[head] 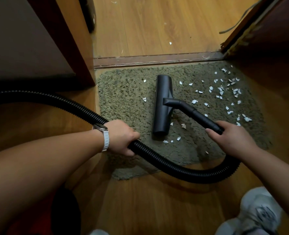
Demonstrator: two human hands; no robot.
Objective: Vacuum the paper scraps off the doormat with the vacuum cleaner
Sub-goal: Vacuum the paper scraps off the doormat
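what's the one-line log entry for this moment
left hand: grips hose | right hand: grips wand | nozzle: on doormat | paper scraps: mostly right of nozzle

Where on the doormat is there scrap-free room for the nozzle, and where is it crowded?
Barest: the doormat left of the floor nozzle, up to the door frame, with only two paper scraps. Crowded: right of the nozzle toward the door, thick with scraps; some by its near end.

One olive shaggy doormat [123,99], one black ribbed hose [174,168], one black long-necked floor nozzle [162,106], several dozen white paper scraps [194,101].
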